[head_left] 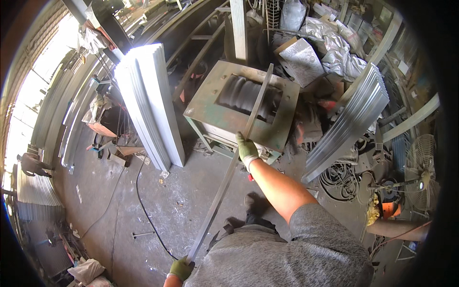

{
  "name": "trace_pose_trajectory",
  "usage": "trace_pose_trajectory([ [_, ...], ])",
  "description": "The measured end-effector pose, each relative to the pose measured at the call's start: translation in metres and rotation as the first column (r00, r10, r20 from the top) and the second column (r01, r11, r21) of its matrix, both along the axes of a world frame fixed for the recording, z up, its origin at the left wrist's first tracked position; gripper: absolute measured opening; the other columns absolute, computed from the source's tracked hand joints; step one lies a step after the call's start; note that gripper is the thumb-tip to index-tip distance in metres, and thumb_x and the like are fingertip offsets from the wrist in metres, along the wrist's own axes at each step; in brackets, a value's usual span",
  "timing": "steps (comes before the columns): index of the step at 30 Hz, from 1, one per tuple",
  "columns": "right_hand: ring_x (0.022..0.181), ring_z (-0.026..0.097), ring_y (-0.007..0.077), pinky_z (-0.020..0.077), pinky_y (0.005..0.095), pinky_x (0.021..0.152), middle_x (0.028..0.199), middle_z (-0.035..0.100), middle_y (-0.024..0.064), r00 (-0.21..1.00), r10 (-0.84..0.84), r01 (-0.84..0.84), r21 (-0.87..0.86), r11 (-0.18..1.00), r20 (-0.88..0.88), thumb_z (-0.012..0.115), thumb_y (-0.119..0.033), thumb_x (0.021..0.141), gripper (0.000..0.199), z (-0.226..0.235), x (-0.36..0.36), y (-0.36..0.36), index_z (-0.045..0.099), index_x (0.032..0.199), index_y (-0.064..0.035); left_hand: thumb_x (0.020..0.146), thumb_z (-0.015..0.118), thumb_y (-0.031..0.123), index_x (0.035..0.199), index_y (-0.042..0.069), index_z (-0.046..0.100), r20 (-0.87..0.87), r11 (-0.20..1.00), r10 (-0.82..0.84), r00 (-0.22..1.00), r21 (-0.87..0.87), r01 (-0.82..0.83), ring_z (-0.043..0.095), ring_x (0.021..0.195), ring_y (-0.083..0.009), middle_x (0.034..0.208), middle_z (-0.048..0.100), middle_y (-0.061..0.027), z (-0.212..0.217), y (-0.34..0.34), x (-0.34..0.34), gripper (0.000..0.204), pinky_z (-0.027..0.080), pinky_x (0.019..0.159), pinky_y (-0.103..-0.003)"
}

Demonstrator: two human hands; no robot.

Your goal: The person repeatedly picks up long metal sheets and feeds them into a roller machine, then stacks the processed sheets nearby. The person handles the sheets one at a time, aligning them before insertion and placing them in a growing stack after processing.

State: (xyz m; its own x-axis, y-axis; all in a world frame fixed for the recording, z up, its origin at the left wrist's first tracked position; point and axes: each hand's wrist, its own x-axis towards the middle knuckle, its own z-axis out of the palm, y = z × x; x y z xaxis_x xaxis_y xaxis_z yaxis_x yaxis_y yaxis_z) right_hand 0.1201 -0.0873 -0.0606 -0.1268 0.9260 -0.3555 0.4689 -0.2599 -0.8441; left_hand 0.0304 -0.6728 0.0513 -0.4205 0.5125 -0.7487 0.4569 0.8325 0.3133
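Observation:
A long, straight metal bar (216,203) slants from the lower middle of the view up to a boxy machine. Near the bar's middle, my gloved right hand (246,150) is closed around it, arm stretched forward. At the bar's near end my gloved left hand (180,269) grips it, low beside my body. The far part of the bar lies across the opening in the machine's top (203,93), over a dark ribbed roller (239,95). Whether the bar touches the roller I cannot tell. The machine is a worn green and grey cabinet on legs.
Bundles of long metal profiles stand left (148,105) and right (351,119) of the machine. A black cable (143,203) runs over the concrete floor (177,201). To the right are coiled cables (338,182) and a caged fan (421,179). Silver sacks (330,43) lie behind.

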Motion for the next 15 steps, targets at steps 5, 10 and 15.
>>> trace_pose_trajectory([
  [5, 0.122, 0.069, 0.0471, 0.0516, 0.0518, 0.104, 0.118, 0.075, 0.0312, 0.995, -0.041, 0.038, -0.037, 0.999, -0.096, 0.052, -0.086, 0.096, 0.096, -0.019, 0.004, -0.068, 0.071, 0.121, 0.005, 0.098, 0.071, 0.039, 0.125, 0.016, 0.074, 0.041, 0.998, 0.045, 0.998, 0.051, -0.048, 0.077, 0.101, -0.0419, 0.102, 0.079, -0.0201, -0.039, -0.073, -0.014, 0.036, 0.06, 0.087, -0.051],
  [10, 0.124, 0.068, 0.0476, 0.0515, 0.0524, 0.104, 0.12, 0.076, 0.0298, 1.0, -0.019, 0.019, -0.001, 1.0, 0.016, 0.05, -0.085, 0.098, 0.094, -0.021, 0.005, -0.094, 0.07, 0.126, 0.0028, 0.098, 0.071, 0.043, 0.129, 0.018, 0.072, 0.069, 0.978, -0.046, 0.997, 0.208, 0.031, 0.076, 0.101, -0.0453, 0.103, 0.079, -0.0208, -0.076, -0.134, -0.028, 0.041, 0.06, 0.087, -0.053],
  [15, 0.122, 0.068, 0.0495, 0.0523, 0.0514, 0.104, 0.12, 0.075, 0.032, 0.998, -0.019, 0.02, -0.013, 1.0, 0.056, 0.049, -0.085, 0.098, 0.094, -0.013, 0.001, -0.128, 0.07, 0.126, 0.0019, 0.099, 0.072, 0.047, 0.125, 0.019, 0.075, 0.107, 0.992, 0.012, 0.994, 0.126, -0.026, 0.078, 0.102, -0.0379, 0.106, 0.08, -0.0189, -0.13, -0.197, -0.055, 0.038, 0.058, 0.084, -0.048],
])
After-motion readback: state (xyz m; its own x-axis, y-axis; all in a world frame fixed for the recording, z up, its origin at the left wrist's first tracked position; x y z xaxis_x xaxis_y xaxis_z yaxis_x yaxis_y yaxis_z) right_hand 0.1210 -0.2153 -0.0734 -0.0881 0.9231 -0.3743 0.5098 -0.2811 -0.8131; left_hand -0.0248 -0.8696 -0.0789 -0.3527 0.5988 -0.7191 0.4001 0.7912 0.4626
